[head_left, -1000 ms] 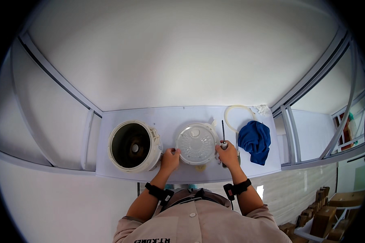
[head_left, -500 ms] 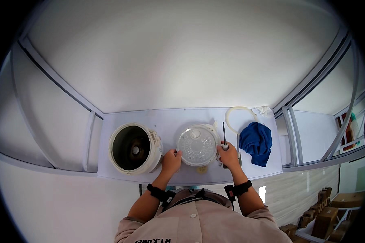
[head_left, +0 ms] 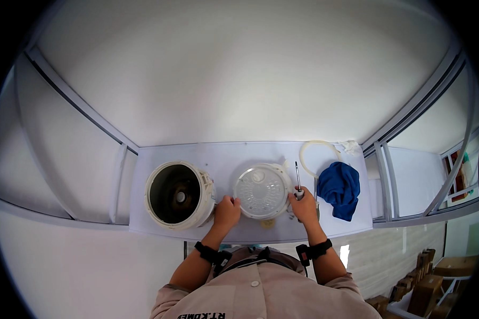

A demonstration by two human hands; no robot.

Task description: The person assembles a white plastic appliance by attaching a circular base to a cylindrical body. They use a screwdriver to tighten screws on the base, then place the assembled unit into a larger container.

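A round, pale, translucent disc-shaped part (head_left: pixel 262 192) with a patterned face and a round opening near its far edge lies in the middle of the table. At its left edge, my left hand (head_left: pixel 227 211) has its fingers closed on the rim. My right hand (head_left: pixel 303 206) is closed around the handle of a screwdriver (head_left: pixel 298 174), whose shaft points away from me. The same hand's fingertips rest at the disc's right edge. To the left of my left hand, a white round tub (head_left: pixel 205 204) lies with its mouth showing a dark inside and a pale hub.
A crumpled blue cloth (head_left: pixel 339 189) lies right of my right hand. Beyond it are a cream ring (head_left: pixel 302 154) and a white crumpled tissue (head_left: pixel 350 147). A small yellowish round piece (head_left: pixel 267 224) sits by the disc's near edge. Framed panels (head_left: pixel 85 125) enclose the table.
The view has shifted slightly, so everything sits a little further right. The screwdriver leans a bit differently in my right hand. Both hands stay at the disc's edges.
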